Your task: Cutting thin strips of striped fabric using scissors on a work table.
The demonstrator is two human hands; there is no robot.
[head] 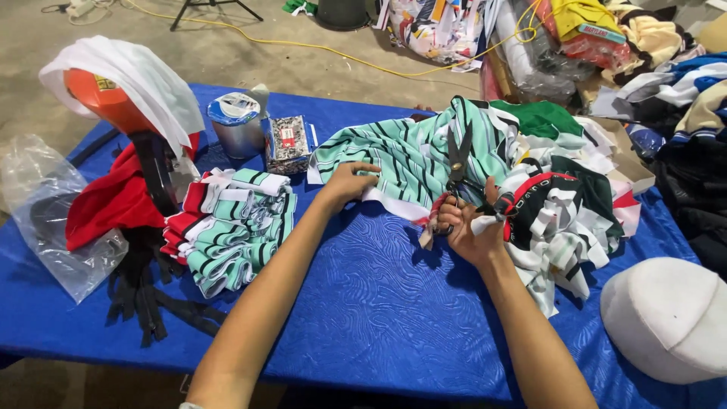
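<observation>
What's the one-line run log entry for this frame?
left hand: flat on striped green fabric | right hand: grips scissors, blades over fabric | surface: blue table | folded stack at left

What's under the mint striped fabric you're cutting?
The blue table cover shows at the near edge of the mint striped fabric; the left hand presses on top. Beneath the pile, anything else is hidden.

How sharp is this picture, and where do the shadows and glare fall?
Head view: mostly sharp, with the left hand, right hand and scissors crisp. Soft shadows lie beneath both forearms on the blue table cover. The clear plastic bag shows mild glare; the edges bend slightly.
</observation>
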